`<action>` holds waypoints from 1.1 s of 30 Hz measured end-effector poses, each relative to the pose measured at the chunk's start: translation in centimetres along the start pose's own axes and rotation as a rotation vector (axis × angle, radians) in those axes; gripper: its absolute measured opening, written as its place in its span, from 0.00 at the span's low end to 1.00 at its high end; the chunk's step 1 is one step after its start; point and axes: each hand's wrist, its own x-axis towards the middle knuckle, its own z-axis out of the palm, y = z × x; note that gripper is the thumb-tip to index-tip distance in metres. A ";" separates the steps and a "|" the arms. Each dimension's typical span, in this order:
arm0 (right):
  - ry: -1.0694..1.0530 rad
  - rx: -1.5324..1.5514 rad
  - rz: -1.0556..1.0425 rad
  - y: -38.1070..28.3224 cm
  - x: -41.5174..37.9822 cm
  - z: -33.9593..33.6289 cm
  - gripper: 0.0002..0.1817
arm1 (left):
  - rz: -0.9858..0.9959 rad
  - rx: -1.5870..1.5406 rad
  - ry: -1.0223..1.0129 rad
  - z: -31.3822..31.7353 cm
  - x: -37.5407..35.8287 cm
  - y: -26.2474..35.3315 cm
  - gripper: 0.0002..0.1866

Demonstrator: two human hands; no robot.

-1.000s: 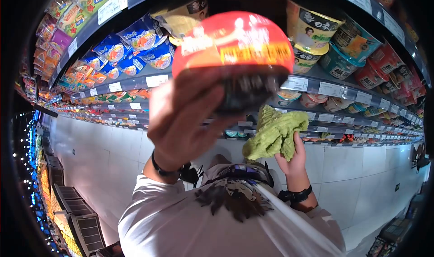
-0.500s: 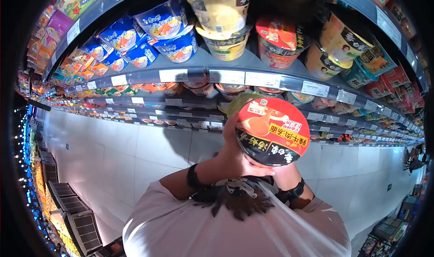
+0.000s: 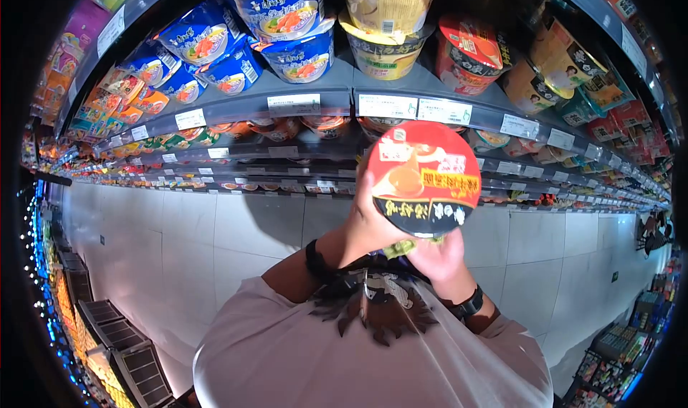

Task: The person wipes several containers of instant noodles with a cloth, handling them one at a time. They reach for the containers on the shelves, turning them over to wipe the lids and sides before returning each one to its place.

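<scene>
A red and black instant noodle bowl (image 3: 426, 182) is held up before my chest, its round printed lid facing me. My left hand (image 3: 373, 221) grips it from the left side, with several fingers hidden behind it. Below the bowl's lower edge is my right hand (image 3: 441, 257), its fingers curled beside a crumpled yellow-green cloth (image 3: 400, 249) and partly hidden. The cloth appears to be in those fingers, under the bowl.
A shelf holds blue noodle bowls (image 3: 297, 60), stacked yellow bowls (image 3: 387, 49) and a red bowl (image 3: 469, 57). Price labels line the shelf edge (image 3: 337, 103). Lower shelves carry more bowls. Pale floor tiles (image 3: 208, 229) lie below, with dark crates (image 3: 140, 368) at the lower left.
The bowl has risen slightly and turned. My right hand has come down from behind it, and the green cloth has gone from its upper left to below it. The view has shifted slightly.
</scene>
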 end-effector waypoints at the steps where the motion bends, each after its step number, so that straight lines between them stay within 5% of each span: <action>1: -0.036 -0.013 -0.009 0.1 -0.1 -0.6 0.26 | -0.056 0.010 -0.015 -0.5 0.6 0.5 0.79; 6: 0.060 -0.273 -0.431 -1.1 -0.5 1.9 0.26 | -0.314 -0.143 -0.131 -3.1 2.8 3.1 0.83; 9: 0.231 -0.762 -0.579 -1.9 -1.2 2.4 0.28 | -0.484 -0.204 -0.405 -4.8 3.5 3.5 0.81; 12: 0.213 -1.379 -0.421 -3.7 -0.6 1.5 0.25 | -0.643 -0.426 -0.417 -5.5 3.9 3.5 0.80; 14: 0.095 -1.607 -0.316 -2.8 0.1 3.9 0.24 | -0.598 -0.297 -0.543 -6.9 4.8 3.0 0.78; 19: -0.015 -2.361 -0.426 -0.6 1.1 2.2 0.23 | -0.460 0.092 -0.703 -8.7 5.3 3.5 0.75; 24: 0.226 -2.284 0.085 4.5 0.8 4.5 0.19 | -0.327 0.241 -0.715 -9.7 3.5 2.6 0.75; 26: -0.064 -2.323 -0.554 6.1 0.3 1.8 0.18 | -0.331 0.216 -0.687 -10.3 3.2 2.4 0.75; 27: -0.125 -2.315 -0.662 6.3 0.0 0.8 0.21 | -0.387 0.203 -0.715 -10.8 3.3 2.6 0.75; 30: -0.129 -2.355 -0.714 6.7 -0.9 -1.0 0.24 | -0.384 0.260 -0.811 -11.5 3.0 2.8 0.76; 33: 0.144 -1.981 -0.613 5.5 -1.4 -3.0 0.26 | -0.260 0.077 -0.869 -11.5 2.5 3.4 0.75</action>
